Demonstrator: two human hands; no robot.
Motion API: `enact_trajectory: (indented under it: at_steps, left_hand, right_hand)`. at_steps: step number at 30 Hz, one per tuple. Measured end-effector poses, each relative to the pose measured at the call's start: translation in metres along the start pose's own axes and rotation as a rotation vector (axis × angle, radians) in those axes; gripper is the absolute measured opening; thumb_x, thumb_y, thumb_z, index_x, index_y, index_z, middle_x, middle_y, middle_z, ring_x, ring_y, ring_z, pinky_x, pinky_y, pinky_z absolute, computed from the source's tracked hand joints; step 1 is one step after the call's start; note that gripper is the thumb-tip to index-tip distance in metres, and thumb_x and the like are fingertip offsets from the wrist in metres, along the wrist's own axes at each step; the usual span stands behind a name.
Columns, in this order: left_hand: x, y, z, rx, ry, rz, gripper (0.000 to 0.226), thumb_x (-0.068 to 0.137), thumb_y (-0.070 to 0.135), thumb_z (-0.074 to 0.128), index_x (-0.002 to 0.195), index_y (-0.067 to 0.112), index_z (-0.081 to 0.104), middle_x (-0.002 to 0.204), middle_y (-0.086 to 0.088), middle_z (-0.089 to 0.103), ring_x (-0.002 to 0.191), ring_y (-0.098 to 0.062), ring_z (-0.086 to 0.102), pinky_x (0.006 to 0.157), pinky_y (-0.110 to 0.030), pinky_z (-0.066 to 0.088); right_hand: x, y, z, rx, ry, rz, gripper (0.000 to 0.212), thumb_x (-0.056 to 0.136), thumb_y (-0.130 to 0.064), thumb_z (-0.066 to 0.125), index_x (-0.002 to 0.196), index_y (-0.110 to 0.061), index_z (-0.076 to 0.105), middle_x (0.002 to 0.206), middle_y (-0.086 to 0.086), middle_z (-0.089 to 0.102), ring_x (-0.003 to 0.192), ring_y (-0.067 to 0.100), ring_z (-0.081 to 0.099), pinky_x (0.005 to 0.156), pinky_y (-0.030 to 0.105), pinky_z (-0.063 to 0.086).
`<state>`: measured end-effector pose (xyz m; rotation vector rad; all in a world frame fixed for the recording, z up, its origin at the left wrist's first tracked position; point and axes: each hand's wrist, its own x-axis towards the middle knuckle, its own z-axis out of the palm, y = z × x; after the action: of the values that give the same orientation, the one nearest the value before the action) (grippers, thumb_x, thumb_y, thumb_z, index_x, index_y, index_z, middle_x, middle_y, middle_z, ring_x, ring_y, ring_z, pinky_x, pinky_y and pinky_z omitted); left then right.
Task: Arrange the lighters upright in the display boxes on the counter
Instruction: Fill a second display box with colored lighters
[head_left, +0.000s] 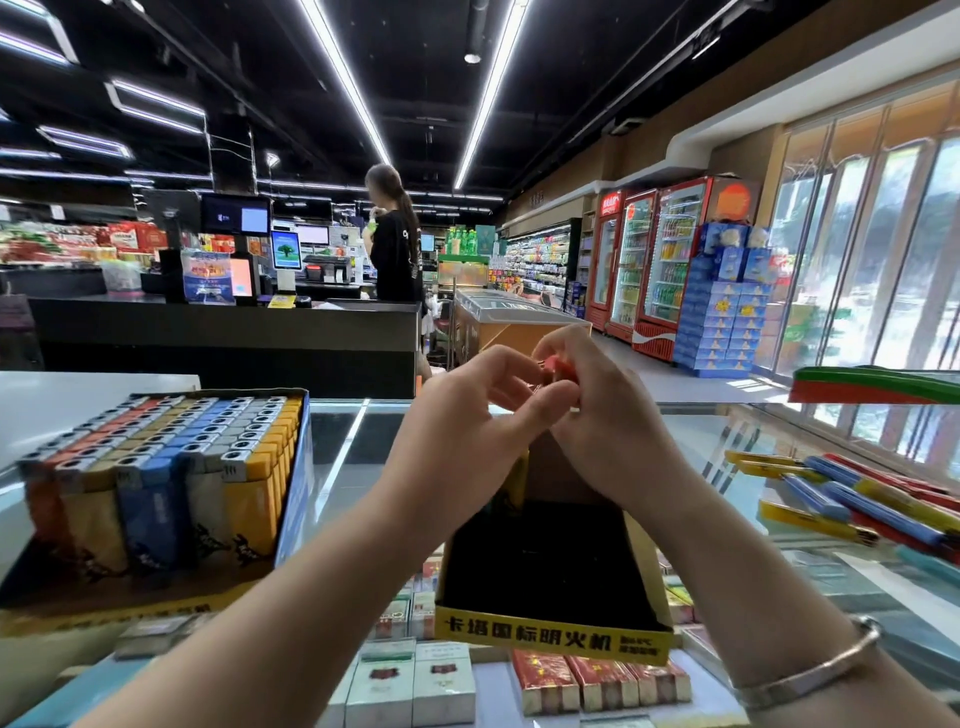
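My left hand (467, 415) and my right hand (597, 405) meet above a yellow and black display box (550, 631) on the glass counter, both pinching an orange-red lighter (556, 368) held high. The box's dark inside looks nearly bare; a yellow lighter (511, 488) shows at its back left, partly hidden by my left wrist. A second display box (291, 499) on the left is packed with several upright lighters (156, 499) in orange, yellow, blue, white. Loose lighters (857, 499) lie flat at the right.
The glass counter (353, 447) has cigarette packs (415, 680) showing beneath it. A red and green object (878, 387) sits at the right edge. Behind stand a dark checkout desk (223, 332), a person (395, 244) and drink fridges (654, 260).
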<state>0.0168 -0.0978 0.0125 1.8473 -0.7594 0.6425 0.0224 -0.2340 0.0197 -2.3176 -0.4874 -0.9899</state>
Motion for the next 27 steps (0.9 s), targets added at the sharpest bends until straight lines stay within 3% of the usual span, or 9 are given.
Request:
enact_trajectory:
  at_steps: [4, 8, 10, 12, 14, 18, 21, 23, 27]
  left_hand:
    - [0.003, -0.004, -0.001, -0.04, 0.046, -0.026, 0.007, 0.083, 0.028, 0.066, 0.09, 0.026, 0.067, 0.081, 0.011, 0.07, 0.078, 0.001, 0.065, 0.077, -0.026, 0.054]
    - [0.006, -0.004, -0.005, -0.126, 0.064, -0.042, 0.015, 0.086, 0.015, 0.064, 0.086, 0.03, 0.065, 0.081, 0.011, 0.07, 0.076, 0.001, 0.065, 0.073, -0.014, 0.05]
    - [0.008, -0.005, -0.007, -0.155, 0.095, -0.065, 0.016, 0.087, 0.013, 0.062, 0.085, 0.029, 0.064, 0.079, 0.011, 0.068, 0.073, 0.001, 0.063, 0.07, -0.012, 0.05]
    - [0.01, -0.007, -0.01, -0.17, 0.137, -0.087, 0.015, 0.088, 0.013, 0.061, 0.085, 0.028, 0.063, 0.077, 0.01, 0.067, 0.072, 0.0, 0.062, 0.071, -0.014, 0.051]
    - [0.011, -0.01, -0.012, -0.142, 0.164, -0.085, 0.015, 0.088, 0.014, 0.06, 0.086, 0.028, 0.062, 0.077, 0.012, 0.066, 0.072, 0.002, 0.062, 0.072, -0.014, 0.051]
    - [0.008, -0.015, -0.008, 0.024, 0.145, -0.032, 0.017, 0.087, 0.014, 0.061, 0.088, 0.031, 0.061, 0.08, 0.019, 0.065, 0.077, 0.003, 0.06, 0.07, -0.01, 0.048]
    - [0.004, -0.019, -0.003, 0.122, 0.098, 0.013, 0.014, 0.086, 0.014, 0.063, 0.096, 0.023, 0.066, 0.087, 0.012, 0.068, 0.083, -0.005, 0.063, 0.078, -0.023, 0.052]
    - [0.002, -0.021, -0.001, 0.187, 0.063, 0.062, 0.019, 0.085, 0.013, 0.064, 0.103, 0.02, 0.067, 0.092, 0.008, 0.07, 0.087, -0.008, 0.064, 0.081, -0.032, 0.053]
    - [-0.002, -0.017, 0.001, 0.331, 0.034, 0.149, 0.022, 0.084, 0.018, 0.067, 0.105, 0.024, 0.066, 0.1, 0.006, 0.069, 0.091, -0.013, 0.064, 0.076, -0.037, 0.054]
  right_hand:
    - [-0.001, -0.002, 0.005, 0.042, -0.1, -0.064, 0.041, 0.072, 0.009, 0.053, 0.095, -0.022, 0.039, 0.075, -0.009, 0.046, 0.071, 0.01, 0.045, 0.061, 0.026, 0.032]
    - [0.001, 0.002, 0.005, 0.149, -0.126, -0.006, 0.044, 0.07, 0.011, 0.053, 0.096, -0.022, 0.041, 0.077, -0.004, 0.046, 0.07, 0.006, 0.044, 0.057, 0.011, 0.035]
    - [0.004, 0.007, 0.003, 0.12, -0.074, 0.045, 0.043, 0.071, 0.008, 0.055, 0.097, -0.024, 0.044, 0.081, -0.005, 0.05, 0.076, 0.012, 0.048, 0.065, 0.015, 0.037]
    - [0.006, 0.015, 0.0, 0.036, -0.028, 0.133, 0.04, 0.072, 0.004, 0.056, 0.097, -0.025, 0.047, 0.084, -0.007, 0.052, 0.083, 0.017, 0.049, 0.07, 0.027, 0.038]
    - [0.007, 0.024, -0.003, 0.016, -0.051, 0.296, 0.031, 0.074, 0.001, 0.056, 0.094, -0.023, 0.052, 0.083, -0.007, 0.052, 0.086, 0.018, 0.05, 0.069, 0.029, 0.038]
    - [0.008, 0.034, -0.004, 0.34, -0.161, 0.649, 0.017, 0.081, 0.0, 0.054, 0.081, -0.016, 0.06, 0.084, 0.002, 0.056, 0.08, 0.014, 0.051, 0.059, 0.024, 0.038]
    - [0.006, 0.036, 0.0, 0.605, -0.158, 0.805, 0.01, 0.083, -0.001, 0.058, 0.079, -0.008, 0.064, 0.075, 0.008, 0.06, 0.067, 0.013, 0.054, 0.048, 0.018, 0.043]
    - [0.004, 0.036, 0.004, 0.652, -0.213, 0.833, 0.005, 0.084, -0.01, 0.062, 0.081, -0.007, 0.066, 0.072, 0.009, 0.062, 0.064, 0.014, 0.058, 0.044, 0.016, 0.045]
    - [0.001, 0.036, 0.012, 0.588, -0.285, 0.741, 0.023, 0.084, -0.027, 0.066, 0.083, -0.005, 0.069, 0.077, 0.011, 0.068, 0.073, 0.017, 0.061, 0.071, 0.03, 0.051]
